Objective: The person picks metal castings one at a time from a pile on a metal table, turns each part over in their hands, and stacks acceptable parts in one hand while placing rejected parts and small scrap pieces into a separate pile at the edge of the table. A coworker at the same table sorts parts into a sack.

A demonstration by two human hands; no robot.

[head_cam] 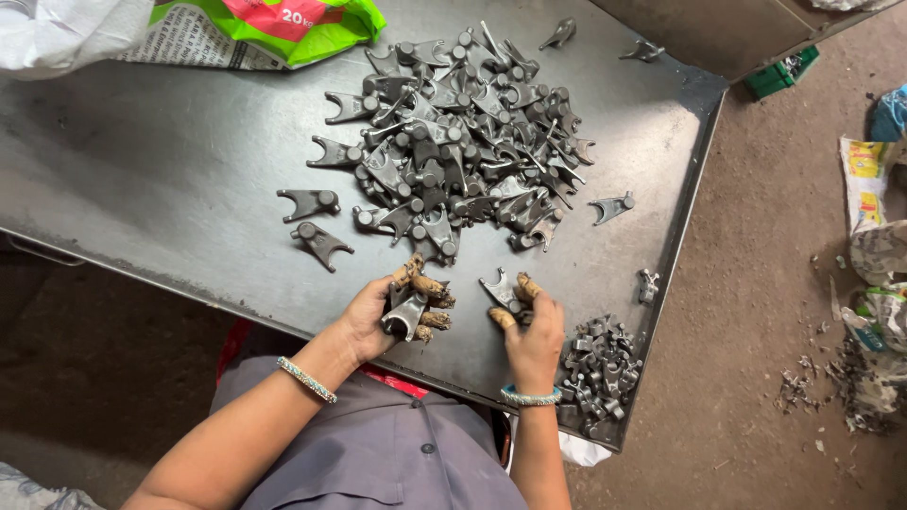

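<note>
Close to the near edge of the bench [142, 170], two bare hands work side by side. Left hand [378, 316] has its fingers curled shut around a small grey metal fork part [406, 314], with the forked end poking out below the fingers. Right hand [531, 335] pinches another fork part [498, 288] between thumb and fingertips, and the other fingers stay loosely bent. Fingertips on both hands look dirty and brown. Each wrist has a bangle.

Just to the right of the right hand, at the near right corner of the bench, sits a small heap of little metal pieces [597, 364]. One tiny piece [647, 283] lies alone near the right edge.

Further back, in the middle of the bench, is a big pile of fork parts [463, 142], all tangled on top of each other. A few loose ones [312, 222] lie to the left of the pile, and one [612, 206] lies to its right.

These parts look hard and stiff, and they will not bend or break. Each one is probably heavy for its size, and maybe a bit greasy and slippery. The round knob end or the flat middle seems a good place to hold, away from the pointy fork tips.

At the far left corner lies a white and green sack [255, 24]. Beyond the bench is a dusty floor [775, 283] with scraps.
</note>
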